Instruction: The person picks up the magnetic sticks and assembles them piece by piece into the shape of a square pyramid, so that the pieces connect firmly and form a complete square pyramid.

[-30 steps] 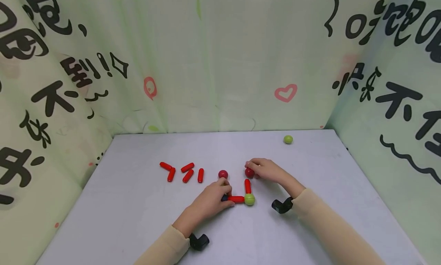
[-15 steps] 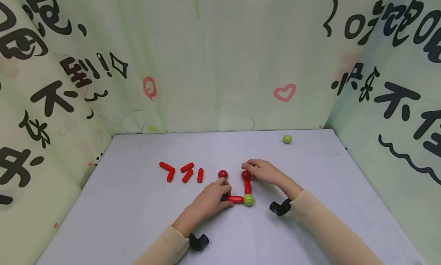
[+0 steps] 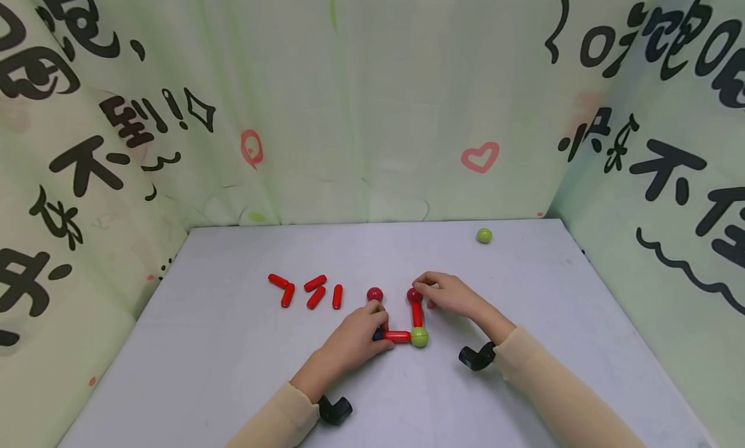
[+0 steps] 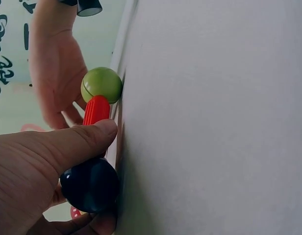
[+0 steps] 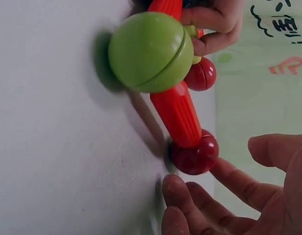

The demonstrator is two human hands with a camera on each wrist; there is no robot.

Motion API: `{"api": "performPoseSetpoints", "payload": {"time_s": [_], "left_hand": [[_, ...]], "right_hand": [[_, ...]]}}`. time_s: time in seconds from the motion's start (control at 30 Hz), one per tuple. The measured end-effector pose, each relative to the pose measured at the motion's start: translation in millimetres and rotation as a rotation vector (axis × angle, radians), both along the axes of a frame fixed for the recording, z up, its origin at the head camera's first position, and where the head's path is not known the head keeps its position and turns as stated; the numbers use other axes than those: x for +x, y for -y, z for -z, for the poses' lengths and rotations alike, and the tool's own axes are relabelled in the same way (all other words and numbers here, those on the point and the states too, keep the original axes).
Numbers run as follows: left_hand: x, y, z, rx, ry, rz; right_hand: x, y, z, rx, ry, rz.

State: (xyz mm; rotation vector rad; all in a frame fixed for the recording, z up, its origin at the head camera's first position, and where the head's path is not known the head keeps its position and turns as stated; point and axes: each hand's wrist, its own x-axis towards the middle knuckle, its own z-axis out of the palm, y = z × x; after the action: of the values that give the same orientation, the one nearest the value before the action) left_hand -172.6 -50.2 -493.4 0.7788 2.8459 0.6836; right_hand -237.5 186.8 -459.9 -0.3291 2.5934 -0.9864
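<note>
My left hand (image 3: 356, 335) grips a dark blue ball (image 4: 89, 186), with the thumb over the red rod (image 3: 398, 337) beside it. That rod runs right to a green ball (image 3: 419, 337). From the green ball a second red rod (image 3: 417, 315) points away and ends at a dark red ball (image 3: 414, 295). My right hand (image 5: 254, 196) is beside this red ball, its fingers spread and one finger right at the ball's side. Another dark red ball (image 3: 375, 294) sits just beyond my left fingers, with a yellow-green piece (image 5: 195, 59) near it, partly hidden by the fingers.
Several loose red rods (image 3: 315, 297) lie to the left on the white table (image 3: 233, 364). A lone green ball (image 3: 484, 235) rests near the far right edge. Curtains with black lettering (image 3: 87, 170) stand behind and on both sides.
The red ball in my right hand has come down-left against the end of the upright red rod. My right fingers have since loosened and drawn slightly right. The left hand keeps its grip.
</note>
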Motion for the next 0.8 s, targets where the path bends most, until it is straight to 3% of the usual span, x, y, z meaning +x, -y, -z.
{"api": "performPoseSetpoints", "payload": {"time_s": [0.27, 0.53, 0.8], "left_hand": [[0.7, -0.7, 0.4, -0.006, 0.001, -0.002], [4.9, -4.1, 1.5, 0.000, -0.008, -0.024], [19.2, -13.3, -6.3, 0.113, 0.133, -0.041]], "right_hand": [[5.3, -5, 0.7, 0.018, 0.014, 0.066], [28.9, -4, -0.3, 0.133, 0.053, 0.126], [67.3, -2, -6.6, 0.207, -0.039, 0.149]]}}
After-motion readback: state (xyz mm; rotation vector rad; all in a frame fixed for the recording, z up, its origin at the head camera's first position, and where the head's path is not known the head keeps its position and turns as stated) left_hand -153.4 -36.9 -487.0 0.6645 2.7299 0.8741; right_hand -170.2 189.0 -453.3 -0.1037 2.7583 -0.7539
